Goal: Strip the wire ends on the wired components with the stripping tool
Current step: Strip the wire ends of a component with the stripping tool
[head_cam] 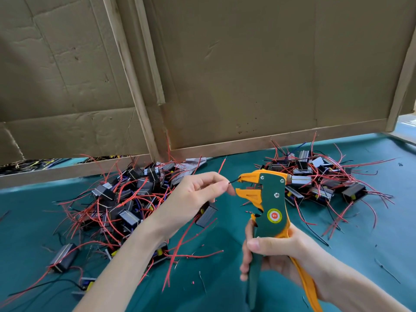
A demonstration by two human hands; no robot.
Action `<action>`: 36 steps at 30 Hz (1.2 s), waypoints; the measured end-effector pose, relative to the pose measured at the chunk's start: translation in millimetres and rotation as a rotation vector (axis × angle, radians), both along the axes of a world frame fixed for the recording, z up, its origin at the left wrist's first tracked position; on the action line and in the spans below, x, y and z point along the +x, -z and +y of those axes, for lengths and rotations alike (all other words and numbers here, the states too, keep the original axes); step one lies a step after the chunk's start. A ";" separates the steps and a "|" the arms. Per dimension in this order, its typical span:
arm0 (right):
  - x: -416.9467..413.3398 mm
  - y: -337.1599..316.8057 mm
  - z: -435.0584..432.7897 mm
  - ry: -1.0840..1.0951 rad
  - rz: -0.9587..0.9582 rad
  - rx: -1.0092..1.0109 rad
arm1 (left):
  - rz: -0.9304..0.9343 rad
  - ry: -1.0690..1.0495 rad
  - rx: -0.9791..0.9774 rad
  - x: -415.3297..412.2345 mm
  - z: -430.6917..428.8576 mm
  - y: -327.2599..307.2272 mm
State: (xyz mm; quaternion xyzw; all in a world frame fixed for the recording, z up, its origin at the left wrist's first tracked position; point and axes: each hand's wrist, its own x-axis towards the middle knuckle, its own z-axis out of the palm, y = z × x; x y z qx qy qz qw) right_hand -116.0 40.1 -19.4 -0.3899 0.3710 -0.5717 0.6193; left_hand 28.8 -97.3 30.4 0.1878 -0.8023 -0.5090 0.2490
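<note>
Low toward 5 o'clock in the view, the right hand grips the handles of the stripping tool, fingers curled round the green handle and thumb laid across it. The tool stands upright, its orange jaws parted and pointing to 9 o'clock. At 9 o'clock from the jaws, the left hand pinches a thin black wire between thumb and fingertips, and the wire's tip touches the upper jaw. At 5 o'clock from that hand sits a dark component; whether the pinched wire belongs to it, I cannot tell. On the green tabletop, a left heap of wired components with red and black leads lies at 9 o'clock from the left hand, and a right heap at 2 o'clock from the tool. Cardboard panels stand behind both, at 12 o'clock.
</note>
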 end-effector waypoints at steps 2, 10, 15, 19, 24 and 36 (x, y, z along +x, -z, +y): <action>0.0 -0.6 0.8 -0.005 0.007 0.004 | -0.008 0.023 0.029 1.0 0.8 -2.0; -2.0 -1.0 0.5 -0.048 0.029 -0.005 | -0.027 0.079 0.096 0.9 0.5 -0.6; -4.0 3.6 1.1 -0.067 0.057 -0.023 | 0.003 0.137 0.165 1.0 0.4 -1.1; -6.5 5.3 1.4 -0.092 0.084 -0.046 | -0.016 0.138 0.153 2.2 0.5 -3.5; -9.3 4.1 1.5 -0.111 0.115 -0.060 | -0.058 0.147 0.116 4.4 0.8 -5.2; -7.6 3.0 5.2 -0.088 0.189 0.008 | -0.086 0.116 0.113 5.8 -0.1 -6.7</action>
